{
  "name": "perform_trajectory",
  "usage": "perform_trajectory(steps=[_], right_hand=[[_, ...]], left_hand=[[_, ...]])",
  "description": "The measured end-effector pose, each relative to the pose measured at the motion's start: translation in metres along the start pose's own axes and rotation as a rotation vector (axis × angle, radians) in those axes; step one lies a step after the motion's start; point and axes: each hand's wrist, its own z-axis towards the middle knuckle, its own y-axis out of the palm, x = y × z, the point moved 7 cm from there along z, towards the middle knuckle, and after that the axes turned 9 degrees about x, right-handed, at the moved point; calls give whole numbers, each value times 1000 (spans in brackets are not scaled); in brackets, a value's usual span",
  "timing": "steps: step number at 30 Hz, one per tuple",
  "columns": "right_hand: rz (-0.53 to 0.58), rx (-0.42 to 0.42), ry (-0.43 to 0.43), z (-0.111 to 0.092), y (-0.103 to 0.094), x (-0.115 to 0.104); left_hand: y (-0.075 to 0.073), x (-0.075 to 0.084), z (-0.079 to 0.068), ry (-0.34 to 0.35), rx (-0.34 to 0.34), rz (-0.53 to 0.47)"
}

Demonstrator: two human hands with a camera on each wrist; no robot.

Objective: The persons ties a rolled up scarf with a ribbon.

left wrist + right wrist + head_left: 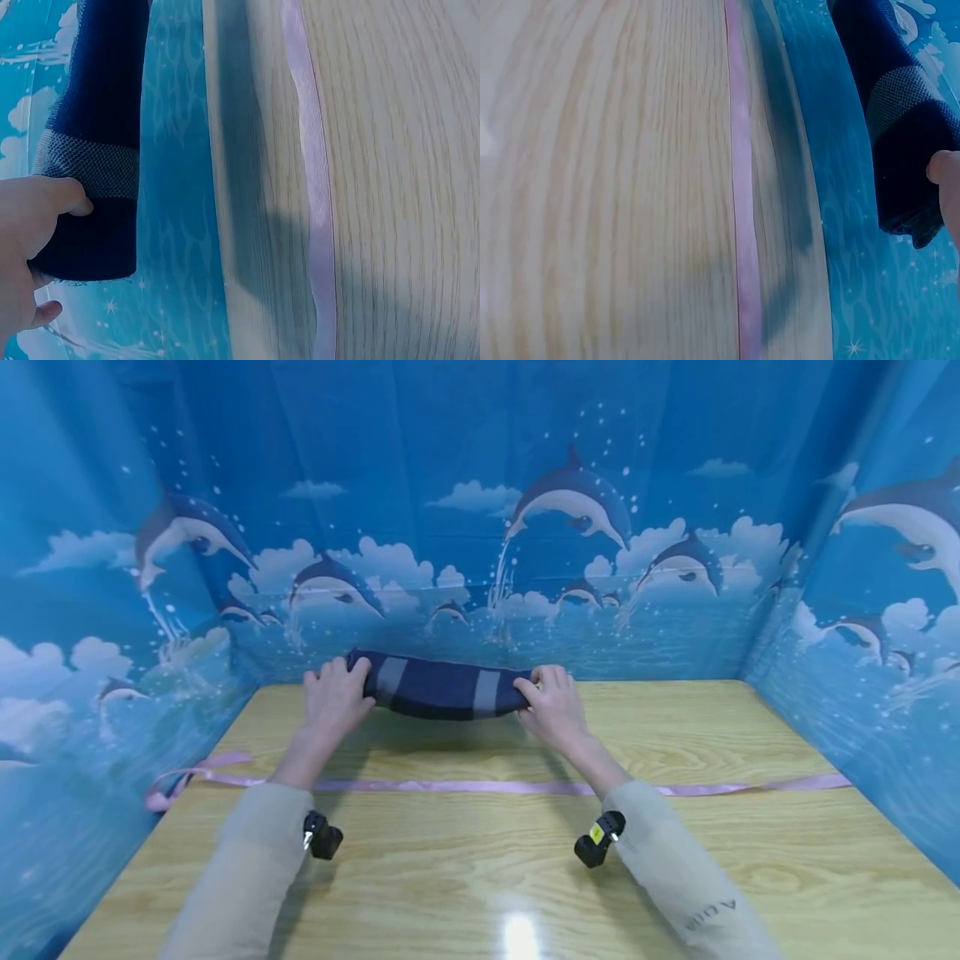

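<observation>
A navy cloth with two grey bands point(442, 689), folded or rolled into a long strip, is held up near the far edge of the table and sags slightly in the middle. My left hand point(335, 693) grips its left end, the thumb pressing the near face. At the right end my right hand point(553, 703) pinches it between thumb and fingers. From the left wrist, the cloth point(97, 150) shows a woven grey band beside the thumb and a slightly frayed end. In the right wrist view, the cloth's point(907, 165) end corner hangs loose below the thumb.
A pink ribbon point(450, 786) runs across the wooden table point(420, 868) from side to side, its left end curling at the table's edge. Blue curtains with dolphins point(420, 552) enclose the back and both sides. Small black cameras sit on both wrists.
</observation>
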Motion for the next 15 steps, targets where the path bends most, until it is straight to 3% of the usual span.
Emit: perform_trajectory(steps=[6,15], right_hand=[[-12,-25,-22,-8,-9,8],[24,88,-160,-14,-33,12]], left_hand=[[1,14,-1,13,23,-3],[4,31,-2,34,40,-23]])
